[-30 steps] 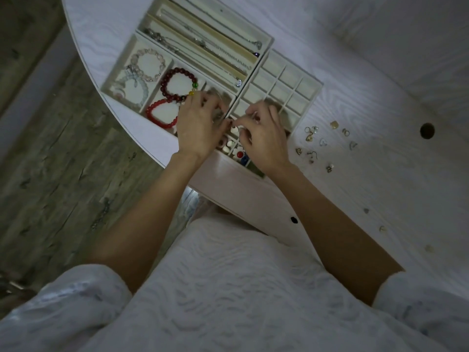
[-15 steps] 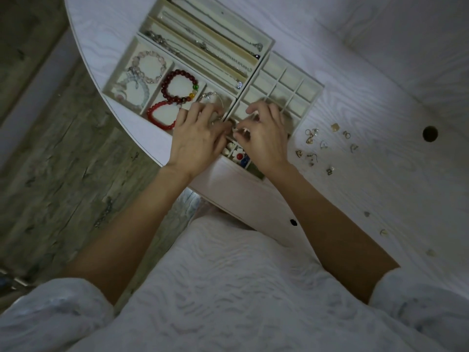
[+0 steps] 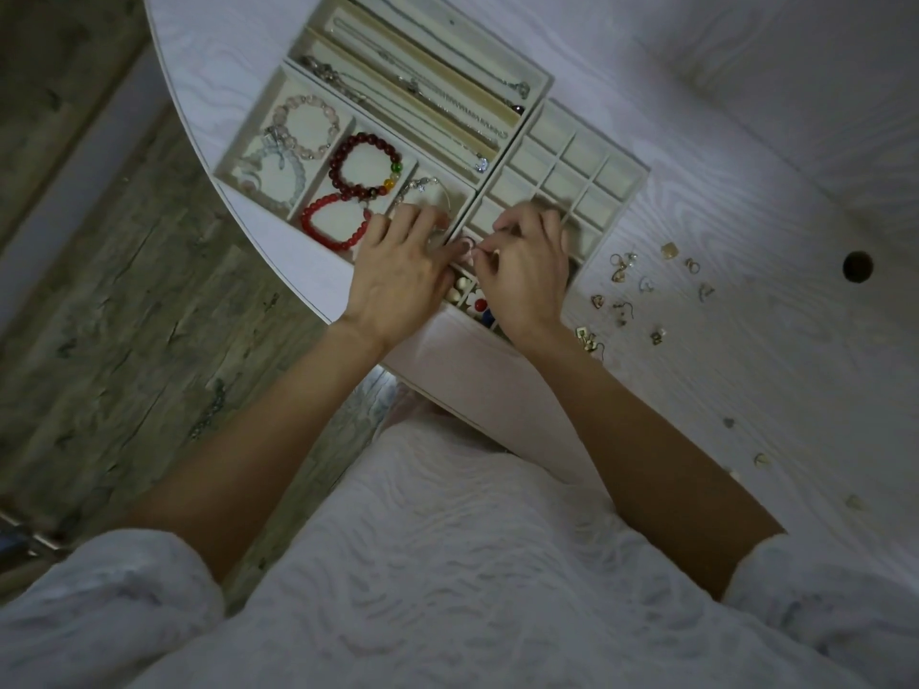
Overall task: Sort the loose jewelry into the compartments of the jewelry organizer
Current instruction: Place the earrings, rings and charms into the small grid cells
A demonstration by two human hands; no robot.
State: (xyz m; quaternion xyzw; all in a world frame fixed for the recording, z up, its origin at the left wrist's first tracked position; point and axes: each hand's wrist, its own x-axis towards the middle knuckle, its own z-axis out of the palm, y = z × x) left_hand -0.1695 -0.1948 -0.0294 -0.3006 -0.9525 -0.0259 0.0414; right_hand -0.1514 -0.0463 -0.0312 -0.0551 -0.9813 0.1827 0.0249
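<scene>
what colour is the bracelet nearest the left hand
Bright red beads; the bracelet shows best in the head view, beside the left hand.

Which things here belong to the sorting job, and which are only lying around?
Job: jewelry organizer; loose earrings on the table; left hand and right hand over the small compartments.

Not part: table hole; wooden floor.

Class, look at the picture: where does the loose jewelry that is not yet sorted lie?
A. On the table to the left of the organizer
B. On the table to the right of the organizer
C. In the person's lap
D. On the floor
B: the small loose pieces lie scattered on the white table, right of the organizer.
</scene>
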